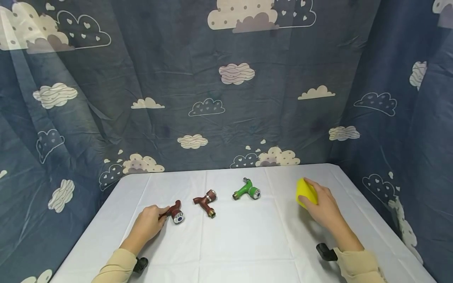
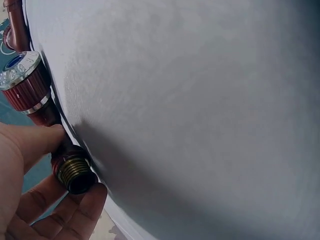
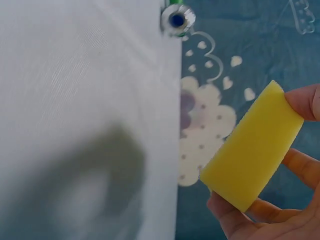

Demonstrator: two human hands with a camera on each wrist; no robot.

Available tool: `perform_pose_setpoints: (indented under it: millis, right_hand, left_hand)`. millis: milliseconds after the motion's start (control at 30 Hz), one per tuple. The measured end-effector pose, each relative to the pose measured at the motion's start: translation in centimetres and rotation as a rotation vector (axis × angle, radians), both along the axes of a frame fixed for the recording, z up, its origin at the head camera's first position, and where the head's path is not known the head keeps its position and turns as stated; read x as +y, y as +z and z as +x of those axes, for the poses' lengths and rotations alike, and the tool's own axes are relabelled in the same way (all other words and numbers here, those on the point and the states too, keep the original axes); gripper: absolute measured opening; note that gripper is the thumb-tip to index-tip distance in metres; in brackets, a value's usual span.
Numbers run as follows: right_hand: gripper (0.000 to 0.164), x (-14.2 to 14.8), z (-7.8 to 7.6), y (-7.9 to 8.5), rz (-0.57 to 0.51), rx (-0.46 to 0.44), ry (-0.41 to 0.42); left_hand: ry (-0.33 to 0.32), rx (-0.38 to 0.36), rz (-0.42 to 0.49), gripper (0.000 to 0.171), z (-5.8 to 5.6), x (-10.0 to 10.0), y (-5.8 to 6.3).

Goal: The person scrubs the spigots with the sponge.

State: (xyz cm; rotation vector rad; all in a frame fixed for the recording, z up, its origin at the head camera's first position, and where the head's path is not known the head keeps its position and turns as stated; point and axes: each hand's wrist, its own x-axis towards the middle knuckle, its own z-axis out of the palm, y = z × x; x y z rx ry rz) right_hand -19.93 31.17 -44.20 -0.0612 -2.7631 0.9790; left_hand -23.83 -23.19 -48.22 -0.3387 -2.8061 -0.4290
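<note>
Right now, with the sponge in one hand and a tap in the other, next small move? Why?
Probably bring the yellow sponge toward the brown tap: the right hand holds the sponge raised off the white cloth, well apart from the tap, which the left hand pinches.

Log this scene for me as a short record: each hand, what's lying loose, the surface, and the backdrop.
left hand: pinches dark red tap
right hand: holds yellow sponge-like block, raised off the surface
loose: second dark red tap; green tap, farther right in the head view
surface: white cloth-covered table
backdrop: dark blue curtain with cloud prints
</note>
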Motion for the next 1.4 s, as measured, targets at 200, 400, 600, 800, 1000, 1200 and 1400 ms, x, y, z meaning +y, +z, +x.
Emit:
perform_pose_setpoints:
  millis: [200, 400, 600, 800, 1000, 1200, 1400]
  right_hand:
    - [0.07, -1.3, 1.1, 1.2, -0.014, 0.046, -0.001]
    - [0.069, -2.2, 2.0, 1.9, -0.031, 0.095, 0.009]
    - [0.068, -3.0, 2.5, 2.4, -0.045, 0.147, 0.03]
    - [0.067, -3.9, 3.2, 2.9, -0.06, 0.185, 0.046]
    - [0.067, -5.1, 3.9, 3.0, -0.092, 0.253, 0.072]
    - [0.068, -6.6, 4.6, 3.4, -0.097, 0.289, 0.089]
    - [0.069, -8.2, 5.3, 3.8, -0.109, 0.332, 0.12]
  left_hand:
    - [0.002, 0.004, 0.007, 0.031, 0.0, 0.1, 0.2]
    - [0.027, -0.004, 0.012, 0.03, 0.0, 0.2, 0.4]
    - [0.041, -0.002, 0.099, 0.03, 0.1, 0.1, 0.8]
    - [0.061, -0.051, 0.254, 0.028, 0.2, 1.0, 1.9]
    - [0.055, -0.155, 0.477, 0.03, 0.8, 2.5, 3.4]
    - [-0.006, -0.284, 0.764, 0.028, 1.4, 4.4, 4.5]
    - [-0.104, -0.412, 0.966, 0.028, 2.1, 6.3, 5.3]
